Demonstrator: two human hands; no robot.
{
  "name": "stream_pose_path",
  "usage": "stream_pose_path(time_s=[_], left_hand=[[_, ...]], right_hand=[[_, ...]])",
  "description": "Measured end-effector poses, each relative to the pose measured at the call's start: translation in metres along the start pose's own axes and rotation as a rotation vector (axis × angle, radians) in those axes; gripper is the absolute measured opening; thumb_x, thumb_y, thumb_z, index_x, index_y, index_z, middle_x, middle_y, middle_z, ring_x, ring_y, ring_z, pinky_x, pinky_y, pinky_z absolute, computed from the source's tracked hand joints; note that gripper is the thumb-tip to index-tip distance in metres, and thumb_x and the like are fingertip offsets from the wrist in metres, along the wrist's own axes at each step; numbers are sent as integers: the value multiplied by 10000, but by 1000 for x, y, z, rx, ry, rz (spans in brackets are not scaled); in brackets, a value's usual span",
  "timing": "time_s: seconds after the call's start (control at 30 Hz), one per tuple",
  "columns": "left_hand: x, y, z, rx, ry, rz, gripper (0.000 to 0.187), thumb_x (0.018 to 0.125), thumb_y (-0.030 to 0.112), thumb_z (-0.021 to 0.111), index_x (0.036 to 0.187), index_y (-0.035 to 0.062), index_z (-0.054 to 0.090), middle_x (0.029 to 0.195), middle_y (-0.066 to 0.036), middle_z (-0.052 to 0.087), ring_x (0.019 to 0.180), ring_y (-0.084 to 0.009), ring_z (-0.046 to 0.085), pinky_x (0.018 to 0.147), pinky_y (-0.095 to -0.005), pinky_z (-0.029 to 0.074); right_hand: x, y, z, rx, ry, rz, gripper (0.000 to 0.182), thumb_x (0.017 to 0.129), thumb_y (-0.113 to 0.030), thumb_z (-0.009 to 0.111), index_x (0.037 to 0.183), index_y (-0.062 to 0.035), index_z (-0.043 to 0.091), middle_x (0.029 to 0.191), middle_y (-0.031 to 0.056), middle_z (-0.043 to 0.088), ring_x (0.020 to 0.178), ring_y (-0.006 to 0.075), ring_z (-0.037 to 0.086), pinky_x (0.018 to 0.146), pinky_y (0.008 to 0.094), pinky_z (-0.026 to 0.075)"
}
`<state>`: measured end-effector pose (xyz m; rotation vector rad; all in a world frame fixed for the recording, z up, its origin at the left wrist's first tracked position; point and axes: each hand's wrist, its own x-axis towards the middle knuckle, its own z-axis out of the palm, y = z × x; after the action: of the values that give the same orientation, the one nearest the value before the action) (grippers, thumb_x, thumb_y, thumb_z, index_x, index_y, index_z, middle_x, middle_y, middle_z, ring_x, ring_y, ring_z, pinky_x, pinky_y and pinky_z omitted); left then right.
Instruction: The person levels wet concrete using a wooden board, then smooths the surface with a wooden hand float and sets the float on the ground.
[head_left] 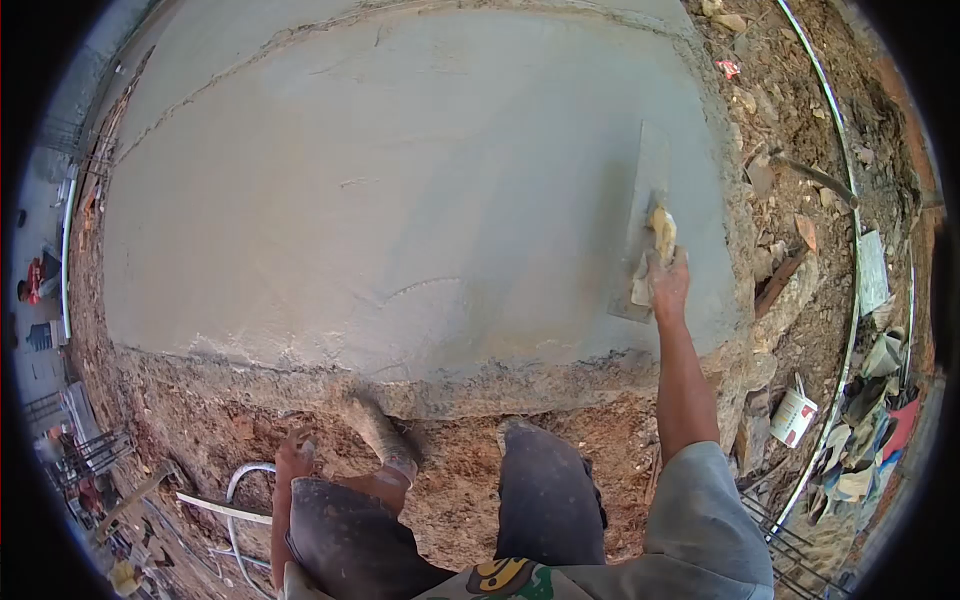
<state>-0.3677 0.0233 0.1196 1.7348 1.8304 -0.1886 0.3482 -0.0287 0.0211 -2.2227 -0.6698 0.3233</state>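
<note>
One trowel (640, 230) on the wet slab (300, 220), near its right edge, long side roughly along that edge. Right hand (670, 282) wrapped round the handle. Left hand (295, 455) off the slab, past the near edge, beside the left leg (350, 530); fingers look half curled, can't tell if anything's in them. Step looks like smoothing the surface; next move probably calls for a light, level sweep, with the curved ridge (425, 285) toward the near edge needing a pass. Blade underside and right palm hidden; slight blade tilt can't be judged. Slab runs out of frame at top.
</note>
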Motion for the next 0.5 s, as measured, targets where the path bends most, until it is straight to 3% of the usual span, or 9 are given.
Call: stream_pose_path(time_s=[0.03,0.1,0.17,0.27,0.33,0.4,0.5], left_hand=[[1,21,-12,-79,6,74,331,865,244,646,1143,65,621,1007,-211,666,942,-335,661,806,-380,513],[-5,23,-34,-174,-50,32,326,884,223,630,1152,38,611,1029,-200,666,964,-305,659,830,-364,503],[-8,32,-57,-209,-90,29,325,900,204,613,1163,14,599,1053,-191,662,983,-283,652,851,-354,493],[-36,73,-102,-201,-38,46,321,923,166,578,1189,-13,579,1118,-180,645,1024,-265,628,878,-345,476],[-64,119,-111,-203,35,25,321,925,161,577,1188,-22,580,1115,-179,643,1011,-258,626,869,-338,477],[-79,120,-105,-308,64,78,319,930,160,573,1178,-41,585,1127,-184,634,988,-250,622,861,-339,476],[-110,119,-69,-479,0,-182,344,928,185,582,1179,-50,584,1086,-177,651,954,-253,624,853,-351,482]], right_hand=[[-20,-32,5,44,12,6,374,777,-230,726,1010,-10,533,909,198,610,819,351,599,752,412,472],[-52,-81,11,191,-55,220,428,754,-261,734,1004,8,515,848,205,613,775,364,603,729,430,476],[-84,-141,-7,75,-153,296,472,762,-309,712,1028,17,499,875,269,635,862,425,633,770,451,491],[-109,-203,-47,4,-363,346,514,782,-316,665,1111,26,468,907,288,632,907,451,616,800,480,480],[-107,-223,-70,-78,-442,278,516,785,-324,645,1119,21,457,912,288,629,912,456,607,803,489,474],[-96,-243,-93,-166,-515,209,520,785,-332,630,1130,14,452,915,286,626,913,459,602,802,493,471],[-59,-282,-119,-271,-588,79,519,783,-325,624,1158,-10,452,921,271,628,909,453,600,800,489,471]])
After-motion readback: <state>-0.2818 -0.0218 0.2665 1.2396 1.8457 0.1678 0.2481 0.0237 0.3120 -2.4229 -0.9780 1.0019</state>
